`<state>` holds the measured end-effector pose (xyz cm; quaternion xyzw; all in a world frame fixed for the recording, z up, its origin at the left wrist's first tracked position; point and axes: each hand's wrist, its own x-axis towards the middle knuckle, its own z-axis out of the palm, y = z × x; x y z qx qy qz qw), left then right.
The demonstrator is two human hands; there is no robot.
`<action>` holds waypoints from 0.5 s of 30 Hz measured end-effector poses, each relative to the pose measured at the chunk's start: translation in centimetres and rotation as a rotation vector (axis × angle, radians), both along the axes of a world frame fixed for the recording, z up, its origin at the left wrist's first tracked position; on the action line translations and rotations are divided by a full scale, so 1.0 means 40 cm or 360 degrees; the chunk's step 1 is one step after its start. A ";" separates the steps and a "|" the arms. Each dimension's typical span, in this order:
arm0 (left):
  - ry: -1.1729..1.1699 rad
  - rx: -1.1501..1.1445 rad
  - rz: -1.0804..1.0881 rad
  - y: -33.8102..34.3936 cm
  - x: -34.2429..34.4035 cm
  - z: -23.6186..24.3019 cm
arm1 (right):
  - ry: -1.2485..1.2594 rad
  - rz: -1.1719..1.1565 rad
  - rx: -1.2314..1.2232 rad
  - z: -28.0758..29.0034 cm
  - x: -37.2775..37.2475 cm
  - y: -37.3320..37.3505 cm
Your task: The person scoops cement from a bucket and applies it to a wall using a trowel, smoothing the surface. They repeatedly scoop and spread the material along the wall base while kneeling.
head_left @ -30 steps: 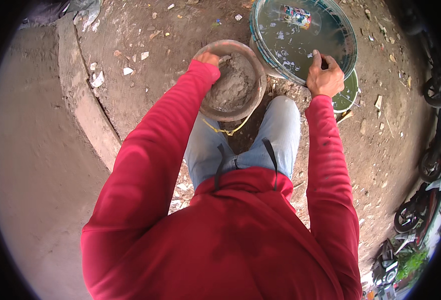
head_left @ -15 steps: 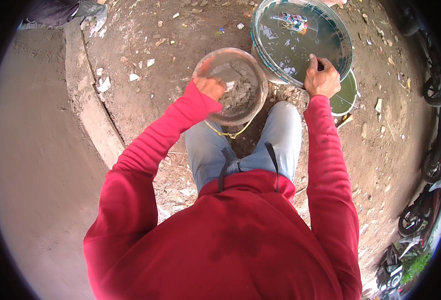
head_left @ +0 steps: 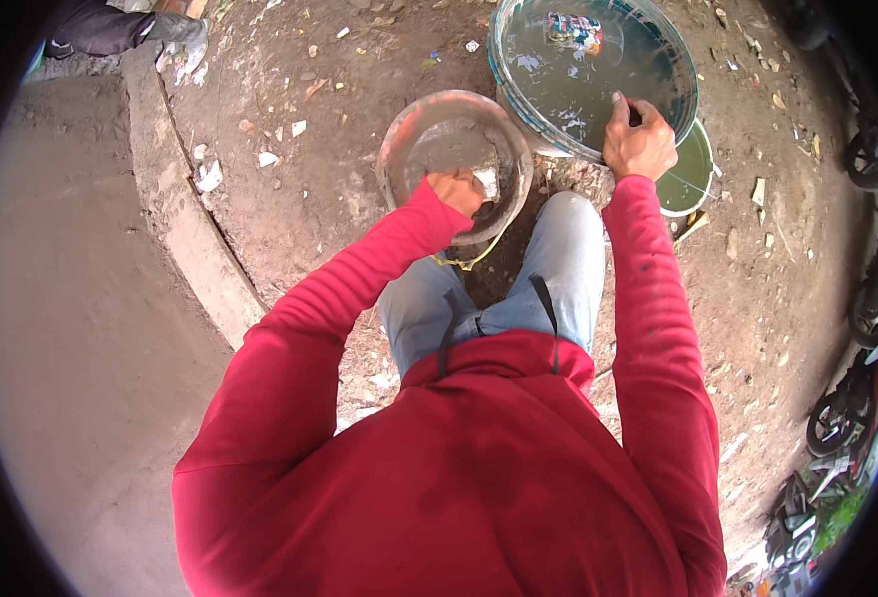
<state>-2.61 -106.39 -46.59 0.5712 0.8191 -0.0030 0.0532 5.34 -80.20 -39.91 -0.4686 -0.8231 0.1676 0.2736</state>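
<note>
A round brown bucket (head_left: 395,184) with a worn reddish rim stands in front of my knees, wet grey mortar inside it. My left hand (head_left: 456,191) reaches down into it, closed round a pale, flat-bladed tool (head_left: 489,183); its exact kind is hard to make out. To the right is a larger bucket (head_left: 693,85) with a blue-green rim, filled with murky grey water. Over its near rim my right hand (head_left: 640,141) is curled, thumb and fingers gripping the edge. A printed label or wrapper (head_left: 573,33) shows at the larger bucket's far side.
A smaller bucket of greenish water (head_left: 685,177) sits beside the large one. Left runs a concrete edge (head_left: 185,209) along a smooth grey surface (head_left: 71,328). Another person's leg and boot (head_left: 182,35) are at far left. Motorcycles (head_left: 842,418) stand along the right.
My left hand has swept right and nearer across the brown bucket, bringing the pale blade toward its right side. My right hand keeps its grip on the large bucket's rim.
</note>
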 end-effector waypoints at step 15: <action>-0.1356 0.0890 0.2749 -0.020 -0.089 -0.136 | -0.0011 0.0025 0.0033 -0.010 0.010 0.000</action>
